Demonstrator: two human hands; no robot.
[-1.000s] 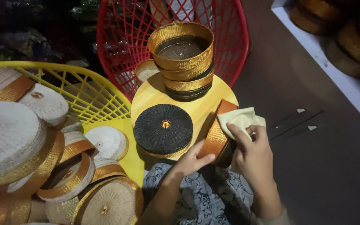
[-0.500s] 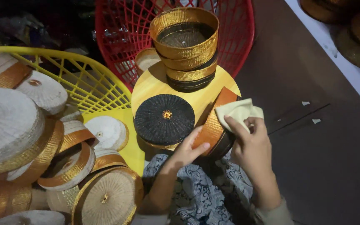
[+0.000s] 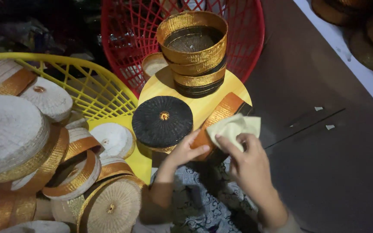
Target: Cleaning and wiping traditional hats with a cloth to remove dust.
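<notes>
We hold a round woven box (image 3: 221, 118) tilted on edge over our lap, its gold band running up and to the right. Our left hand (image 3: 185, 151) grips its lower rim from the left, fingers curled on the band. Our right hand (image 3: 249, 166) lies nearer the band's middle, fingers pressed together pinching a pale soft cloth (image 3: 234, 128) against it. Just left lies a black woven lid (image 3: 162, 121) on a yellow stool (image 3: 156, 88).

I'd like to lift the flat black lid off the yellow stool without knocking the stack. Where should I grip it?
Grip the black lid by its rim, from the near-left side. It lies flat, top up. The stack stands behind it, and the left hand crowds its right.
</notes>
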